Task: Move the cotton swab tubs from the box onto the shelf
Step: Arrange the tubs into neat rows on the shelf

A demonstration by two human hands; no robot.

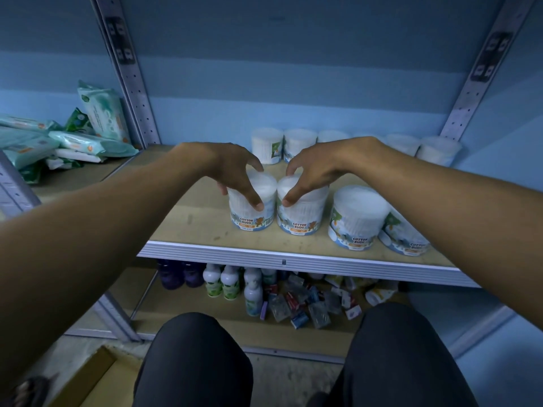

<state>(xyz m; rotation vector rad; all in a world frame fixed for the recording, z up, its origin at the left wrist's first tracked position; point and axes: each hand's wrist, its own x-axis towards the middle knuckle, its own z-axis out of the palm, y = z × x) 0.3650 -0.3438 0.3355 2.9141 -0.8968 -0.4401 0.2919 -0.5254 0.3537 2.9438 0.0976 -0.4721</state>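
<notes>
Two cotton swab tubs stand side by side, touching, on the wooden shelf (188, 218). My left hand (232, 168) grips the left tub (251, 212) from above, thumb on its front. My right hand (317, 168) grips the right tub (301, 215) the same way. Two more tubs, one (357, 218) beside another (404, 236), stand to the right near the shelf's front edge. A row of several tubs (296, 145) lines the back wall. A corner of the cardboard box (97, 377) shows at the bottom left on the floor.
Wet-wipe packs (58, 136) are piled on the neighbouring shelf at left. Bottles (229, 283) and small boxes (308, 301) fill the lower shelf. Metal uprights (129, 83) frame the bay. My knees (199, 356) are at the bottom of the view.
</notes>
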